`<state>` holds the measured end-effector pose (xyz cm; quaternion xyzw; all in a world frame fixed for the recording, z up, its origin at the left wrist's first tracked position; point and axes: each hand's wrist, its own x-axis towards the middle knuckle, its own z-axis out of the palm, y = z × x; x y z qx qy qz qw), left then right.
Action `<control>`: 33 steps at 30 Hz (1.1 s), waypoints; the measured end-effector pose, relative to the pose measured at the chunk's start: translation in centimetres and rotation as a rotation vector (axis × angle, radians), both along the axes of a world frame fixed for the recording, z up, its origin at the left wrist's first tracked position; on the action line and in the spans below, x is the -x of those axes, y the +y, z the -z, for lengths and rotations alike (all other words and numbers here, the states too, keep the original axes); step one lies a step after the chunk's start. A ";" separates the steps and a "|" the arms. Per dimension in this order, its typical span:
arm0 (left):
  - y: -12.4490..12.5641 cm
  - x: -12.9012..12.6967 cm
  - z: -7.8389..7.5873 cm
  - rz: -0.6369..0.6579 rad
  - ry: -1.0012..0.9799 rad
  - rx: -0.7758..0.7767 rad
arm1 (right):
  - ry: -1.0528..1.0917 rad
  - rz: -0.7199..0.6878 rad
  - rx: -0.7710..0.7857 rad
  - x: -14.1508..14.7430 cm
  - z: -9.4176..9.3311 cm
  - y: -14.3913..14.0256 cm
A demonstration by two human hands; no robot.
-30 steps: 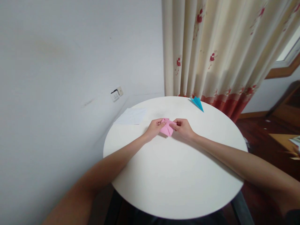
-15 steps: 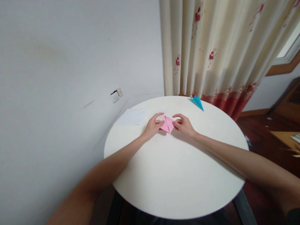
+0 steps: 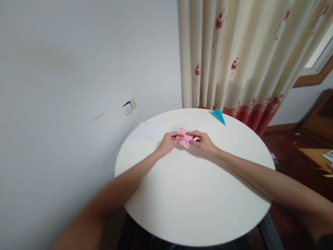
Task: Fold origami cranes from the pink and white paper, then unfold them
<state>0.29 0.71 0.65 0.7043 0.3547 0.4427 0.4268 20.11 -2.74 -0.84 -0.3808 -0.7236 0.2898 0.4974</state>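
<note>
Round bench [image 3: 197,201]: lower centre. Left hand [image 3: 168,143]: grip pinched on folded pink paper [image 3: 186,143]. Right hand [image 3: 205,142]: touching it, clamping not determinable from here. Paper: mid-frame, between both. Forefingers [image 3: 193,133], raised moments ago, are lowered; in my judgement, folds are being worked.

The left hand [image 3: 169,141] and right hand [image 3: 203,140] partly hide opposite sides of the pink paper [image 3: 186,141]. The view's top edge cuts off the curtain [image 3: 241,52], its right edge the window [image 3: 319,53]; items [image 3: 328,156] at far right are too blurred to identify.
</note>
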 end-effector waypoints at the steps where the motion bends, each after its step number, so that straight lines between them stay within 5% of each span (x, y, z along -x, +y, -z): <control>1: 0.0 0.1 0.0 0.002 -0.005 0.004 | -0.001 -0.007 -0.004 0.0 -0.1 -0.1; 13: 0.6 0.5 0.4 0.084 -0.078 0.077 | 0.093 -0.010 -0.048 -0.5 0.1 0.4; 33: 0.5 0.1 0.2 -0.053 -0.094 -0.013 | 0.090 0.148 0.051 -0.1 0.0 0.6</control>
